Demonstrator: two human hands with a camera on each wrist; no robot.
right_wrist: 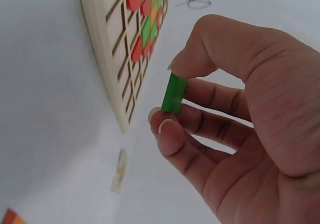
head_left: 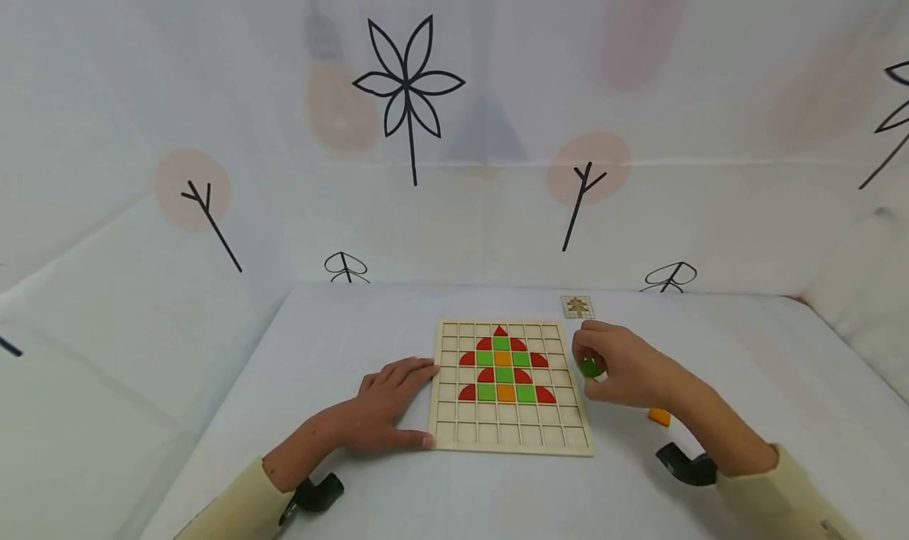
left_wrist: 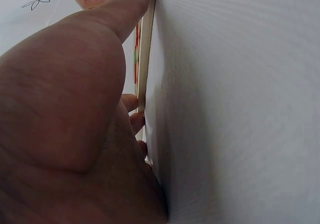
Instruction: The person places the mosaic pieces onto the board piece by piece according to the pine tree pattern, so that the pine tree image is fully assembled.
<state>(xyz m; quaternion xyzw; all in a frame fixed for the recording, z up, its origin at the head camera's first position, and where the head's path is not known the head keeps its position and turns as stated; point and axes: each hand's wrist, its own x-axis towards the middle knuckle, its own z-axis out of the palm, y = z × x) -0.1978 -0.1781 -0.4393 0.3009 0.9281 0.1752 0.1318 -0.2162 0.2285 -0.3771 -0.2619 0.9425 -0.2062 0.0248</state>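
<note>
A wooden grid board (head_left: 454,433) lies flat on the white table, its cells partly filled with red, green and orange pieces in a tree shape. My left hand (head_left: 383,406) rests at the board's left side, thumb and fingertips touching the edge with the fingers extended. Just right of the board, my right hand (head_left: 625,366) pinches a small green block (right_wrist: 174,93) between thumb and fingers, raised above the table. Most of the block's face is hidden by the fingers in the head view.
A small pattern card (head_left: 578,307) with a brown tree design lies behind the board's right corner. An orange block (head_left: 660,417) lies on the table beneath the right forearm. Behind stands a white cloth backdrop (head_left: 483,232) with printed plants.
</note>
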